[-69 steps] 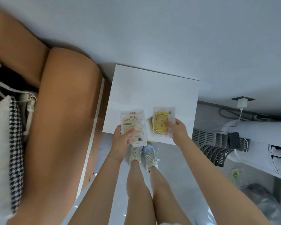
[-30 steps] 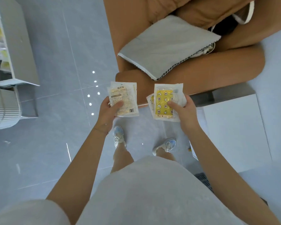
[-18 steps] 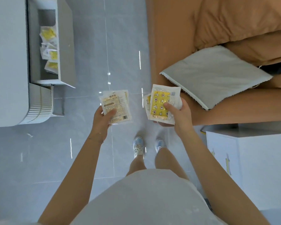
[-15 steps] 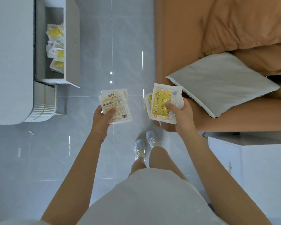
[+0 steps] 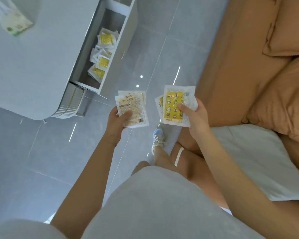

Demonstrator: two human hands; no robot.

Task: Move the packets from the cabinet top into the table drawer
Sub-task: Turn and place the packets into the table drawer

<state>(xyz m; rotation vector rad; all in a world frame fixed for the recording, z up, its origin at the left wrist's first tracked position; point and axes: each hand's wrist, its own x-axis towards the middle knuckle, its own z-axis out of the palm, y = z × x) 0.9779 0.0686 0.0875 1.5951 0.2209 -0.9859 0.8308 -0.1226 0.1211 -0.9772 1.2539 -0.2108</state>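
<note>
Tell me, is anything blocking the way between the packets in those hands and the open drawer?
Nothing visible is blocking it. The left hand grips beige packets and the right hand yellow packets above bare floor. The drawer stands pulled out, open on top; the packets inside it leave free room.

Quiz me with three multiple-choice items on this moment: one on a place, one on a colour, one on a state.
1. Where do the stowed packets lie?
A) in the drawer
B) on a shelf
C) in a basket

2. What colour is the top packet in the right hand?
A) red
B) yellow
C) green

3. What is the left hand doing?
A) hanging empty
B) pointing with one finger
C) gripping printed packets

Answers:
1 A, they show inside the pulled-out drawer.
2 B, its face is yellow with star prints.
3 C, the thumb lies across their printed side.
</note>
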